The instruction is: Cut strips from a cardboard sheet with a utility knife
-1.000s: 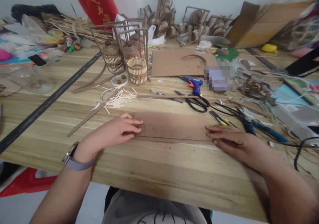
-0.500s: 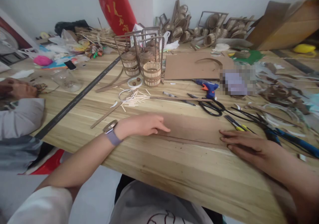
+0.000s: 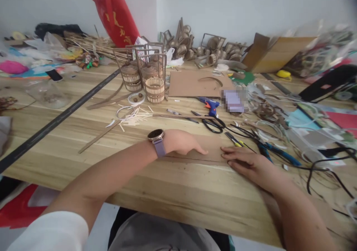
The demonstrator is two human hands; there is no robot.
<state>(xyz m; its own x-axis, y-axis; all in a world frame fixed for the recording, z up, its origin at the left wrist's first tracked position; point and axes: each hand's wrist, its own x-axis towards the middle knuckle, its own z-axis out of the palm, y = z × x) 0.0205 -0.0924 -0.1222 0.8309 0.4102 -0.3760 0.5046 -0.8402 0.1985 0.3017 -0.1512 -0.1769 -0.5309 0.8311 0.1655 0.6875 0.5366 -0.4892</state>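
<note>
A flat strip of brown cardboard [image 3: 210,143] lies on the table in front of me, with a thin strip along its near edge. My left hand [image 3: 182,142], with a watch on its wrist, rests over the strip. One digit stretches out along the cardboard; its other fingers are mostly hidden beneath the hand. At the strip's right end, my right hand [image 3: 248,161] lies with fingers extended and slightly apart, fingertips touching the cardboard. Just beyond that hand is a yellow and black utility knife [image 3: 235,139].
Past the strip lie black-handled scissors [image 3: 213,124], blue-handled pliers [image 3: 281,154], a blue glue gun [image 3: 209,105] and scattered small sticks [image 3: 134,116]. Small slatted buckets [image 3: 155,90] in frames stand farther back, near a larger cardboard sheet [image 3: 184,83]. A black cable [image 3: 311,173] lies right.
My view has turned rightward. My left hand has slid right along the cardboard, nearer my right hand, which stays at the strip's right end.
</note>
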